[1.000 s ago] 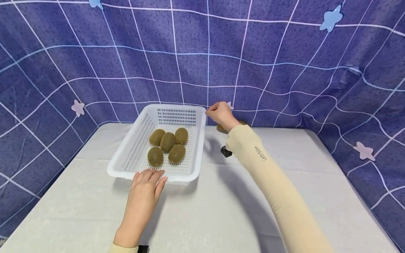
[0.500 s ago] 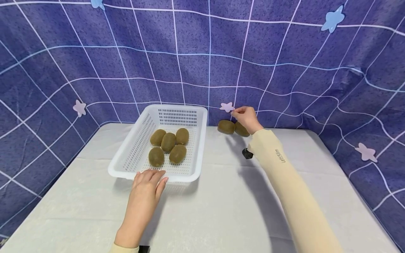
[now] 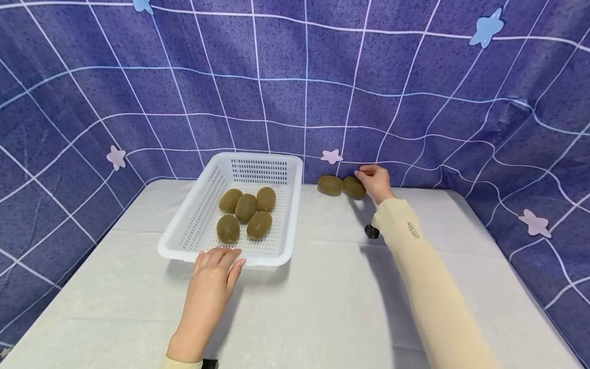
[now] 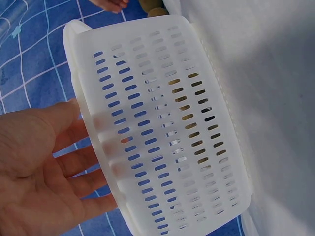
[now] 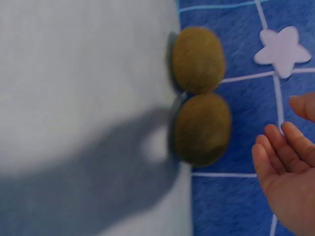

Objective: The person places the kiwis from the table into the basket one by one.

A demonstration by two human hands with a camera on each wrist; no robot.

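Note:
A white plastic basket (image 3: 295, 215) with slotted walls stands on the left half of the table, several brown kiwis (image 3: 259, 224) lying on its floor. My left hand (image 3: 209, 287) holds the basket's near rim; in the left wrist view its fingers (image 4: 81, 162) reach over the edge, their tips showing faintly through the wall. Two more kiwis lie side by side at the table's back edge, a left kiwi (image 3: 330, 185) and a right kiwi (image 3: 354, 188). Just right of the latter hovers my right hand (image 3: 375, 183), loosely bent and holding nothing; the right wrist view (image 5: 290, 172) shows it apart from both.
A white cloth covers the table (image 3: 322, 297). Behind it hangs a blue curtain (image 3: 286, 102) with white grid lines and star shapes, close to the back edge and the two loose kiwis. My right sleeve (image 3: 428, 277) crosses the right half of the table.
My right hand has moved from beside the basket's far right corner rightward to the right loose kiwi, uncovering both loose kiwis. My left hand and the basket stay in place.

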